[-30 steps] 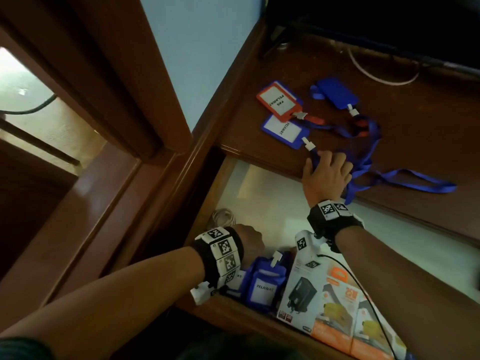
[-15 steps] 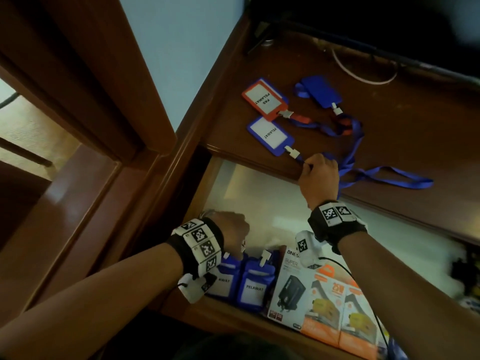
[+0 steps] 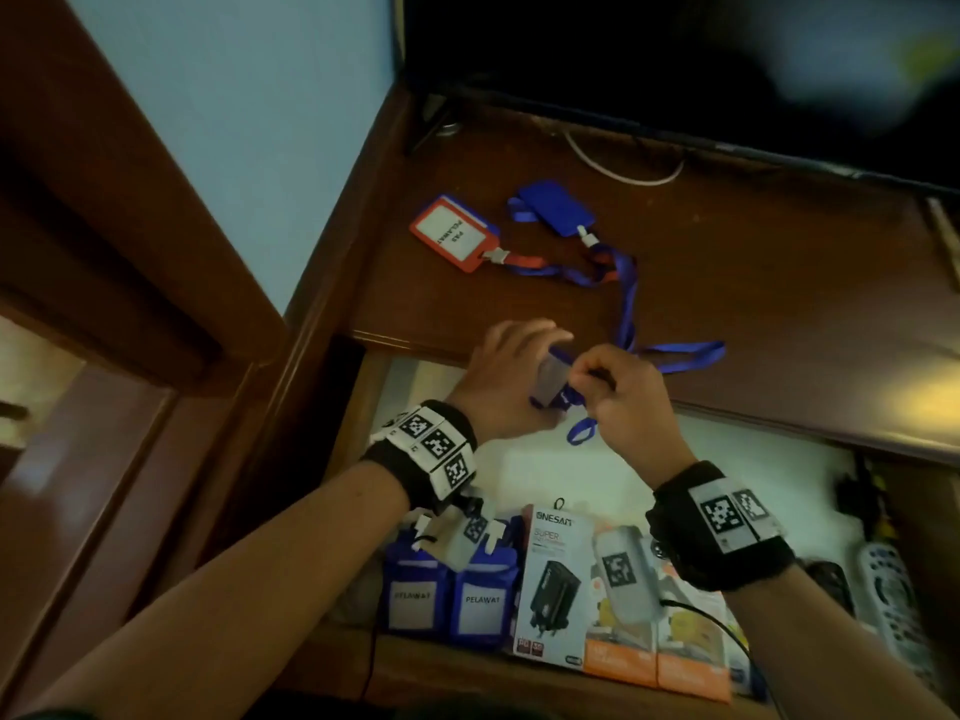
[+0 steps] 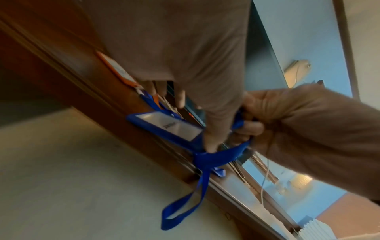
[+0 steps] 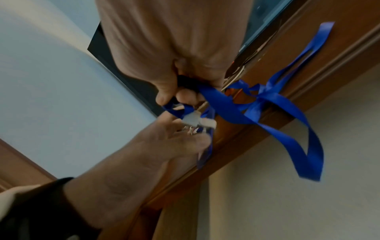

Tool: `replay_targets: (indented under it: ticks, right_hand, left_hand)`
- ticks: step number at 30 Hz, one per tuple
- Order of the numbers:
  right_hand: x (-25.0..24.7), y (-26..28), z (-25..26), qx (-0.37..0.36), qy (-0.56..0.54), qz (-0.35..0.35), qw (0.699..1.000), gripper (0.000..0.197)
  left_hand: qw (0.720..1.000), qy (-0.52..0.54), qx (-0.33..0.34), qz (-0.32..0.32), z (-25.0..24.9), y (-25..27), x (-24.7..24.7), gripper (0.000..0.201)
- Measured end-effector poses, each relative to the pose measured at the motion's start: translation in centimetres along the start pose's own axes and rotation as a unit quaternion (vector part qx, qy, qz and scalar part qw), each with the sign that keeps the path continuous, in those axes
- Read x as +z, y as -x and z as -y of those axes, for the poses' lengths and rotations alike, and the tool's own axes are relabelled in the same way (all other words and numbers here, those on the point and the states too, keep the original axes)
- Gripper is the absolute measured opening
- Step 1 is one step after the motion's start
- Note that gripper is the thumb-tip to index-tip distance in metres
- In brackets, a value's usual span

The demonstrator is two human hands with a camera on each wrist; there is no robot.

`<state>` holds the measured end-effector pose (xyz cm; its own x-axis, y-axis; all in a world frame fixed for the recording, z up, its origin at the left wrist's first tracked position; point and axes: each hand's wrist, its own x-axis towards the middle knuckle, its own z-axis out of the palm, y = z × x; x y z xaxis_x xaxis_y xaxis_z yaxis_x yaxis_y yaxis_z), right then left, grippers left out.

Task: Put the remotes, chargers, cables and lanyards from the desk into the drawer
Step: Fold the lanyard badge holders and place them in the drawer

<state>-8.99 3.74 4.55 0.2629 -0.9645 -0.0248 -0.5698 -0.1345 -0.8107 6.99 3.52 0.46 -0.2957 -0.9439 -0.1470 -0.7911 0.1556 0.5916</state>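
Observation:
Both hands meet over the open drawer [image 3: 519,475] at the desk's front edge. My left hand [image 3: 511,381] grips a blue badge holder [image 4: 166,128], its thumb on the holder's end. My right hand [image 3: 618,402] pinches that holder's blue lanyard strap [image 5: 228,105] near its white clip [image 5: 193,121]. The strap trails back over the desk [image 3: 675,356] and a loop hangs below the hands [image 4: 180,209]. A red badge holder [image 3: 451,233] and a face-down blue badge holder [image 3: 558,207] with tangled straps lie further back on the desk.
In the drawer's front stand two blue badge holders [image 3: 449,595], a black-and-white charger box [image 3: 553,584] and orange boxes [image 3: 691,662]. Remotes [image 3: 888,579] lie at the drawer's right. A dark screen [image 3: 675,59] and a white cable [image 3: 623,171] sit at the desk's back.
My right hand has pulled the blue badge holder off the desk toward the drawer. My left hand has risen from the drawer's front and taken hold of the holder.

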Motion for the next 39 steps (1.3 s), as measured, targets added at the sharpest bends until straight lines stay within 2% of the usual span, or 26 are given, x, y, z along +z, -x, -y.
replay_targets:
  ticks: [3,6,10,12,14,17,18,20,21,24,28,31,33,34,35,37,39]
  right_hand:
    - [-1.5,0.9,0.1,-0.001,-0.036,0.001,0.999,0.016]
    - [-3.3,1.8,-0.1,-0.012,-0.035,-0.013,0.999,0.019]
    - [-5.9,3.4,-2.0,-0.008,-0.050,-0.053,0.997,0.026]
    - [-6.9,4.7,-3.2,-0.001,-0.095,-0.076,0.993,0.023]
    - [-7.3,6.3,-4.3,0.005,-0.150,-0.063,0.987,0.019]
    - [-7.3,8.2,-5.8,0.002,-0.138,-0.020,0.990,0.032]
    - [-7.3,8.5,-6.2,0.015,-0.130,-0.011,0.991,0.028]
    - [-7.5,8.9,-7.0,0.056,-0.141,0.001,0.988,0.009]
    - [-7.7,9.2,-7.5,0.074,-0.139,0.002,0.988,0.010]
    - [-8.3,9.9,-9.5,0.112,-0.107,-0.029,0.987,0.029]
    - [-9.6,11.1,-12.9,0.168,-0.080,-0.085,0.979,0.039]
    - [-10.7,11.9,-14.0,0.198,-0.007,-0.058,0.979,0.035]
    - [-11.5,12.5,-13.7,0.185,0.033,-0.013,0.982,0.021]
    - [-11.9,12.7,-13.1,0.171,0.010,0.006,0.985,0.013]
    - [-12.3,13.1,-12.1,0.154,-0.030,0.028,0.987,0.015]
    - [-13.0,13.3,-9.8,0.112,-0.111,0.071,0.985,0.034]
    - [-13.2,13.4,-7.7,0.072,-0.198,0.099,0.973,0.040]
  left_hand:
    - [0.998,0.009,0.023,0.063,-2.4,-0.4,2.2,0.064]
    - [0.999,0.048,0.004,0.023,-5.0,0.3,3.2,0.035]
    - [0.992,0.121,-0.035,0.008,-6.4,0.7,2.4,0.025]
    - [0.983,0.170,-0.066,-0.001,-7.1,1.1,1.5,0.016]
    - [0.979,0.190,-0.071,-0.021,-8.3,1.7,0.8,0.015]
    - [0.975,0.213,-0.048,-0.045,-11.0,2.6,0.0,0.017]
    - [0.973,0.223,-0.042,-0.049,-11.9,2.9,-0.2,0.018]
    - [0.963,0.256,-0.033,-0.071,-13.4,3.2,-0.4,0.021]
    - [0.955,0.282,-0.035,-0.086,-13.9,3.4,-0.6,0.023]
    - [0.925,0.350,-0.066,-0.135,-14.9,3.8,-1.6,0.023]
    - [0.893,0.377,-0.110,-0.219,-14.2,4.3,-2.7,0.029]
    - [0.877,0.390,-0.129,-0.248,-14.3,5.1,-2.2,0.029]
    - [0.875,0.391,-0.142,-0.247,-14.9,5.7,-1.2,0.026]
    - [0.877,0.389,-0.145,-0.240,-15.3,5.8,-0.6,0.024]
    - [0.882,0.384,-0.147,-0.229,-16.0,5.9,0.0,0.022]
    - [0.896,0.366,-0.154,-0.200,-17.5,5.8,1.6,0.016]
    - [0.909,0.341,-0.171,-0.168,-19.7,5.6,3.4,0.015]
